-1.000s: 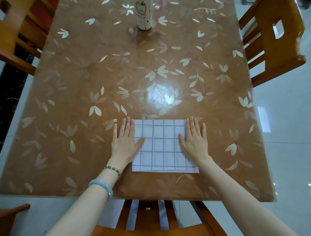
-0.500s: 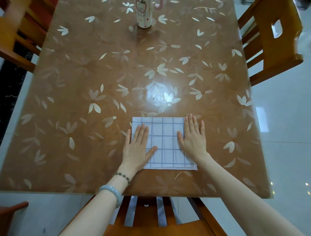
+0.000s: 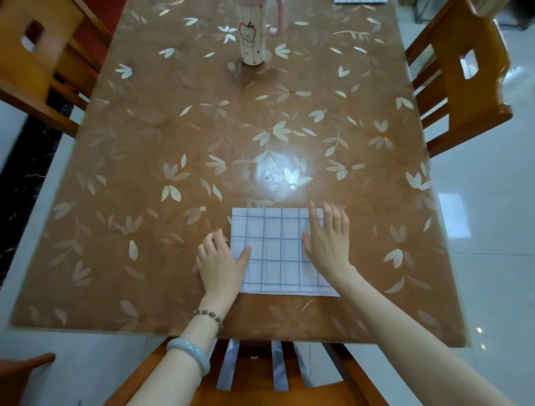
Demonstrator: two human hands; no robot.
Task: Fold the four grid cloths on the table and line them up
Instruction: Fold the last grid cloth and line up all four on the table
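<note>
From my seat at the remote desk, several things are cut off or unclear. The tall cream cup (image 3: pixel 252 40) printed with an apple and a bear, with a pink handle, loses its top at the frame's upper edge. Beyond the cup and to its right, a pale strip with dark lines (image 3: pixel 359 1) barely peeks into view, and I cannot tell what it is. The fingertips of the left hand (image 3: pixel 221 260) are hidden behind its own knuckles. The near edge of the cloth partly disappears under the right forearm. The white, rectangular grid cloth (image 3: pixel 278 255) with blue-grey lines lies flat and folded on the brown, leaf-patterned glossy table (image 3: pixel 144 188). It is well to my side of the cup and slightly to its right, close to the table's near edge. Its edges look straight and its corners square, and a thin lower layer shows along the near edge. How many layers it has I cannot make out. The left hand pinches the cloth's left edge, thumb lying on top and fingers curled down at the margin. The right hand (image 3: pixel 327 240) lies spread and flat on the right part of the cloth, fingers straight and pointing towards the cup, gripping nothing. A grey bead bracelet (image 3: pixel 207 316) and a pale blue-green bangle (image 3: pixel 188 353) sit on the left wrist.
</note>
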